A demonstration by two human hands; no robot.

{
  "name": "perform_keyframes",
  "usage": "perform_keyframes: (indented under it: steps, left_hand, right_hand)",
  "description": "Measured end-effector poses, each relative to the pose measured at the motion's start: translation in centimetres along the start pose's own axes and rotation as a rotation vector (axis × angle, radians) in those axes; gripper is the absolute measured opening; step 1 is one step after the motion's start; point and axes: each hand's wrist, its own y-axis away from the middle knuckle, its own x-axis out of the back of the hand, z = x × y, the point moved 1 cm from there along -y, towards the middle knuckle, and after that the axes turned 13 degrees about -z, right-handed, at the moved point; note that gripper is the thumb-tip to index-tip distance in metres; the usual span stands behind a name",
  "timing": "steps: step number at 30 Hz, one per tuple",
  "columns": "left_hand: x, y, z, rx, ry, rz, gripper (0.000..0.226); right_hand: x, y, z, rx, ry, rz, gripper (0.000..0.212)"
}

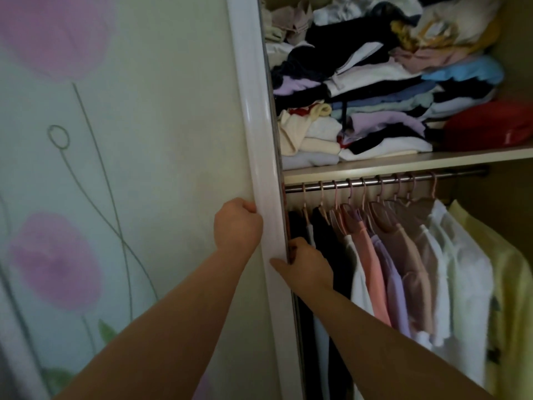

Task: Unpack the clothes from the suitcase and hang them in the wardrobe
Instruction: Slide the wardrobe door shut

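Both hands hold the door (pixel 173 140) of the wardrobe (pixel 403 161).
The left hand (pixel 238 226) and the right hand (pixel 308 264) each grasp its white edge (pixel 259 140). From them, the hanging clothes (pixel 403 255) are at 3 o'clock and the folded clothes (pixel 375 96) at 1 o'clock.

Two bare forearms (pixel 173 327), bare left hand (pixel 238 226), bare right hand (pixel 308 264)

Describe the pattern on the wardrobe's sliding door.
The sliding door is pale cream with large soft pink-purple flowers on thin dark stems; head view.
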Motion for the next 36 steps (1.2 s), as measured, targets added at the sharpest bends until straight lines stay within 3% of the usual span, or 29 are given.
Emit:
perform_keyframes:
  steps: [5, 7, 11, 12, 15, 17, 20, 25, 31, 36]
  left_hand:
    - [-2.1, 0.4, 1.4, -0.113, 0.080, -0.149, 0.024]
    - [-3.0, 0.3, 1.7, -0.189, 0.133, -0.266, 0.033]
    - [-4.1, 1.1, 2.8, -0.363, -0.011, -0.435, 0.042]
    - [-4.1, 1.7, 3.5, -0.434, -0.131, -0.335, 0.043]
    - [-3.9, 2.8, 5.1, -0.682, -0.449, 0.201, 0.048]
    - [-4.6, 2.2, 5.4, -0.585, -0.573, 0.261, 0.057]
    - [-6.3, 1.6, 5.5, -0.403, -0.628, 0.157, 0.065]
    - [-10.2, 2.6, 8.7, -0.368, -0.563, 0.090, 0.069]
    - [-14.0, 4.3, 11.9, -0.409, -0.602, 0.085, 0.079]
    - [-16.2, 5.5, 14.7, -0.473, -0.684, 0.014, 0.074]
  right_hand:
    - [1.7, 0.8, 1.6, -0.108, 0.044, 0.103, 0.048]
    - [2.6, 1.1, 2.2, -0.168, 0.082, 0.147, 0.052]
    - [5.1, 2.2, 3.1, -0.222, 0.112, 0.239, 0.064]
    - [5.8, 2.6, 3.3, -0.220, 0.145, 0.276, 0.074]
    - [7.4, 3.7, 3.2, -0.118, 0.370, 0.397, 0.094]
    - [8.1, 4.1, 3.6, 0.036, 0.565, 0.430, 0.098]
    - [8.8, 4.4, 5.1, 0.152, 0.866, 0.253, 0.093]
    - [13.5, 5.9, 8.5, 0.020, 1.056, 0.023, 0.084]
    - [17.0, 6.9, 11.1, -0.078, 1.059, 0.023, 0.085]
    - [19.0, 7.4, 12.9, -0.178, 1.043, 0.028, 0.081]
